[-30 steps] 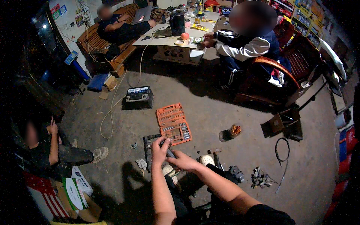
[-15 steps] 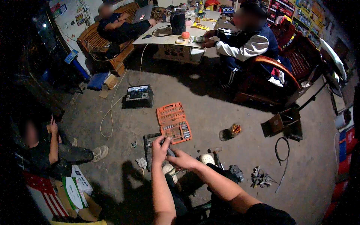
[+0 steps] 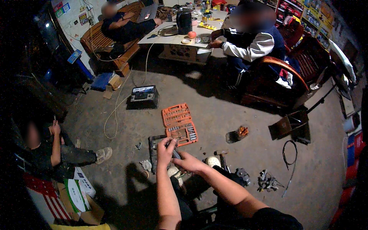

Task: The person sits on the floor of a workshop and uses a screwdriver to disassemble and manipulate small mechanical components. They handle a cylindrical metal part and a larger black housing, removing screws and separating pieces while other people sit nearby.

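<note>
Near the bottom centre, my left hand (image 3: pixel 165 148) is closed around the upper end of a dark grey elongated part (image 3: pixel 176 155), whose shape is partly hidden by my fingers. My right hand (image 3: pixel 188 162) grips the lower end of it, a little to the right. Just beyond my hands lies an open orange socket set (image 3: pixel 177 113) on the floor, with a black case (image 3: pixel 152 145) at its lower left. Below are my pale perforated clogs (image 3: pixel 212 161) and a hammer (image 3: pixel 220 152). Dark metal parts (image 3: pixel 267 180) lie to the right.
A black battery (image 3: pixel 142 97), cords, a jar (image 3: pixel 242 132), a metal box (image 3: pixel 288 126) and a coiled cable (image 3: pixel 289 153) are on the floor. One person (image 3: pixel 67 153) sits at left; two others sit on a bench (image 3: pixel 93 43) and armchair (image 3: pixel 278 61) around a table (image 3: pixel 157 37).
The view has shifted a little, so surroundings appear slightly further right. My hands keep their grip on the dark part with little visible movement.
</note>
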Motion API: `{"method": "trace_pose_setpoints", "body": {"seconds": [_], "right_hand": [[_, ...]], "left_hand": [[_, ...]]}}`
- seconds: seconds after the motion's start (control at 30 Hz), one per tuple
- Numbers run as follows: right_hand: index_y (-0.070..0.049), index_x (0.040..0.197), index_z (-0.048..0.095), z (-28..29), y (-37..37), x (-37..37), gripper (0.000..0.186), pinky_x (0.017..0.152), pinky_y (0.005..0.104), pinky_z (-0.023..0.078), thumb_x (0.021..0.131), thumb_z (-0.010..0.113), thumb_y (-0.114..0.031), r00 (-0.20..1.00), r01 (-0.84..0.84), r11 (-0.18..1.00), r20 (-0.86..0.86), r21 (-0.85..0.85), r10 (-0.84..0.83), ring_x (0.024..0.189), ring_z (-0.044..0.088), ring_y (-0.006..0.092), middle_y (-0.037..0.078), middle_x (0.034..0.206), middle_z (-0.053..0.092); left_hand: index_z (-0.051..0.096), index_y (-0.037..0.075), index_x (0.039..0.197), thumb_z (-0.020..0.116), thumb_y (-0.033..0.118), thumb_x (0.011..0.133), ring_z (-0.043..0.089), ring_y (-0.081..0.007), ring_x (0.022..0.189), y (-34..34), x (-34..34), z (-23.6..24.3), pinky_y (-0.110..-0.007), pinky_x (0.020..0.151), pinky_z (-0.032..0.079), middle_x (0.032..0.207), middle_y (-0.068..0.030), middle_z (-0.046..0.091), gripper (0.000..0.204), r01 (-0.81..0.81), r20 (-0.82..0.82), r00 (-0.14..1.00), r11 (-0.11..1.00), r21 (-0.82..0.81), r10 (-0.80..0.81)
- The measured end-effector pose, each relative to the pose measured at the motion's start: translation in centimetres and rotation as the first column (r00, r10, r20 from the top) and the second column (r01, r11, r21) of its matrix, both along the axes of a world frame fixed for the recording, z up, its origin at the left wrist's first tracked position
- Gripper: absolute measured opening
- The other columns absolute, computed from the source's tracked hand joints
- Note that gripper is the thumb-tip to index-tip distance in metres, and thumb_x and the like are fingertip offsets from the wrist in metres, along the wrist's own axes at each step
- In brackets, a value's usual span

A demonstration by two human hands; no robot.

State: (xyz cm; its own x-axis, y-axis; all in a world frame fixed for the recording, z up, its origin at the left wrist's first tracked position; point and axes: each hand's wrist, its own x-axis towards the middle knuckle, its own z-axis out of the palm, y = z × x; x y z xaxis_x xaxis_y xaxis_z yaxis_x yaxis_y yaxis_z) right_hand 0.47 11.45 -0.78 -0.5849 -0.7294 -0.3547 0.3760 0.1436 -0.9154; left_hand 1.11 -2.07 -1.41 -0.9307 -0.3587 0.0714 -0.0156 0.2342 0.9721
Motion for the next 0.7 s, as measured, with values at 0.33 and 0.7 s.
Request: {"method": "trace_pose_setpoints", "body": {"seconds": [0.33, 0.7], "right_hand": [[0.001, 0.097, 0.049, 0.1, 0.0, 0.0, 0.025, 0.042, 0.0239, 0.035, 0.087, 0.055, -0.022, 0.999, -0.003, 1.000, 0.033, 0.000, 0.003, 0.048, 0.044, 0.0086, 0.000, 0.062, 0.048], [0.001, 0.099, 0.048, 0.4, 0.1, 0.0, 0.027, 0.041, 0.0236, 0.034, 0.087, 0.055, -0.023, 0.998, 0.001, 1.000, 0.066, -0.010, 0.000, 0.047, 0.044, 0.0087, 0.000, 0.061, 0.048]], "left_hand": [[0.057, -0.002, 0.078, 0.056, 0.019, 0.085, 0.049, -0.0075, 0.068, -0.1, 0.0, -0.1, -0.024, 0.062, 0.040, 0.071, 0.0003, 0.056, 0.022, 0.026, 0.002, 1.000, 1.000, 0.015, -0.026], [0.058, -0.001, 0.077, 0.056, 0.019, 0.086, 0.052, -0.0090, 0.068, -0.2, -0.1, -0.2, -0.025, 0.063, 0.041, 0.070, -0.0015, 0.059, 0.022, 0.044, 0.035, 0.998, 0.998, 0.039, -0.046]]}}
